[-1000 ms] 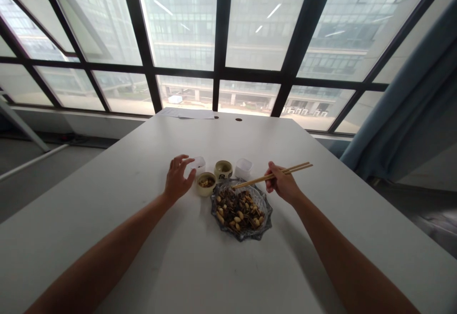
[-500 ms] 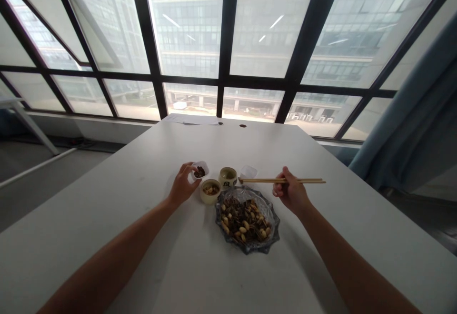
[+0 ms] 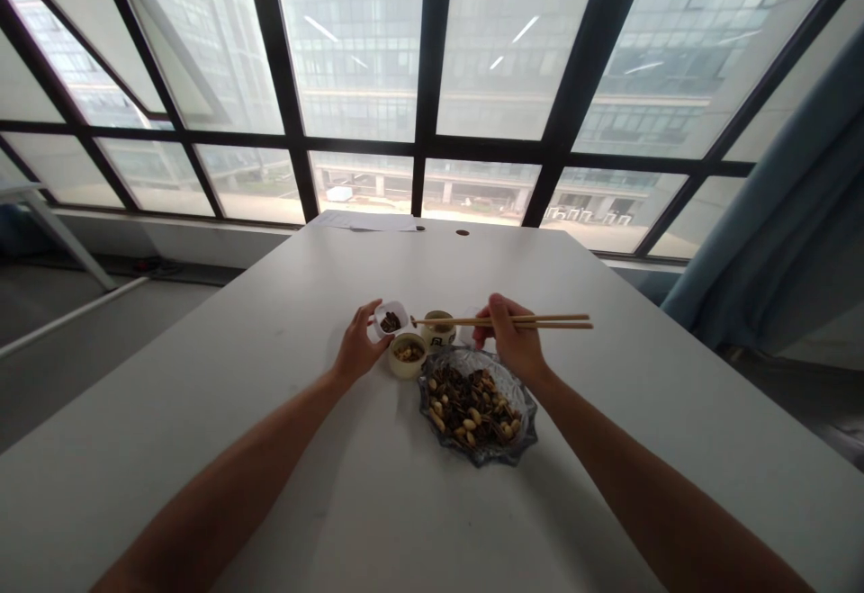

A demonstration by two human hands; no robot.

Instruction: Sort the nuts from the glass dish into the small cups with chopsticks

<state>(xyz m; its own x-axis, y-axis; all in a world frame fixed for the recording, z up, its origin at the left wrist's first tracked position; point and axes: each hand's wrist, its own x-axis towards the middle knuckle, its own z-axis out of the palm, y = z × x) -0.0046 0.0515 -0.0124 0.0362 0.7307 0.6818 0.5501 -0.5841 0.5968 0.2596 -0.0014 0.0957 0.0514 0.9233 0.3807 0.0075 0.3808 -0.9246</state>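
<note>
My left hand [image 3: 360, 339] grips the side of a small white container [image 3: 402, 312] with dark seeds in it. In my right hand [image 3: 511, 334] is a pair of wooden chopsticks [image 3: 554, 321], held level. Their tips pinch a small dark piece [image 3: 414, 321] at the container's right edge. Below the container sits a cream cup [image 3: 406, 368] of light nuts or kernels. A second cream cup [image 3: 441, 339] with a dark character on it stands partly behind the chopsticks. Nearer me is a scalloped glass bowl [image 3: 517, 459], plastic-lined and filled with seeds and nuts.
Partly hidden behind my right fingers is a clear or white small container [image 3: 468, 332]. Everything stands on a white table [image 3: 290, 413]. White papers [image 3: 368, 221] lie at its far edge by the windows, and a blue curtain [image 3: 769, 215] hangs at the right.
My right hand has moved left, carrying the chopstick tips past the marked cup to the white container. My left hand has shifted slightly right and now grips the container, which appears tilted.
</note>
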